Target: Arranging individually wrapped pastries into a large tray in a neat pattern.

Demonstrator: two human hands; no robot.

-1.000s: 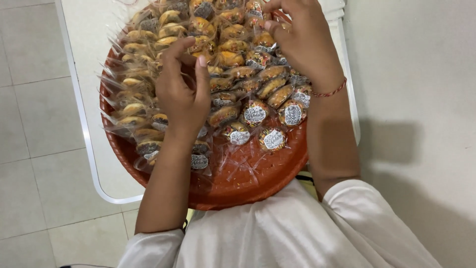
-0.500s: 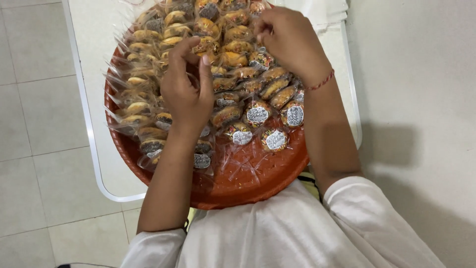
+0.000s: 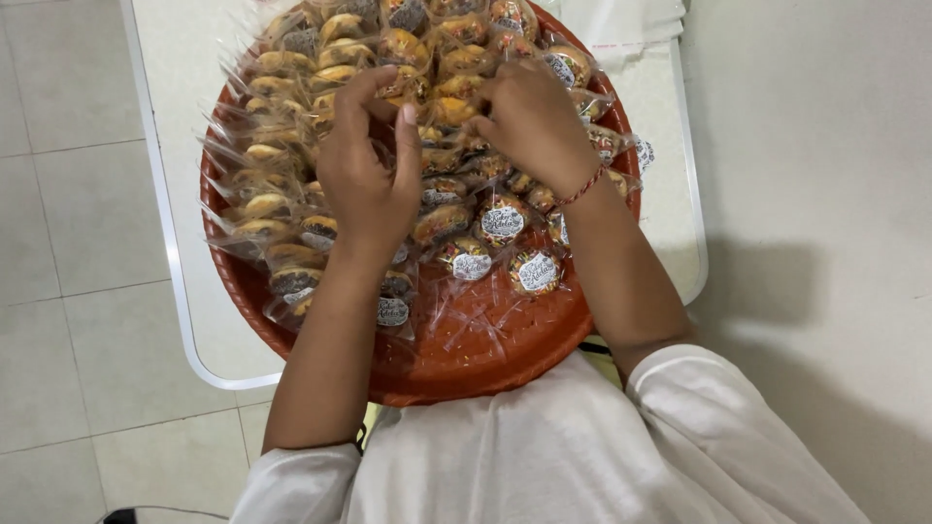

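Your left hand and right hand pinch clear-wrapped golden pastries mid-pile on the round orange plastic tray, fingers narrowed. You appear mid-arranging; the next move likely needs careful placement among the rows on the white table.

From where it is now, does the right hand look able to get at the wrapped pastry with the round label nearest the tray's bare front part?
Probably yes. The right hand sits among the packets farther back, and the labelled pastry lies uncovered on the orange tray, just beside that forearm, with nothing over it.
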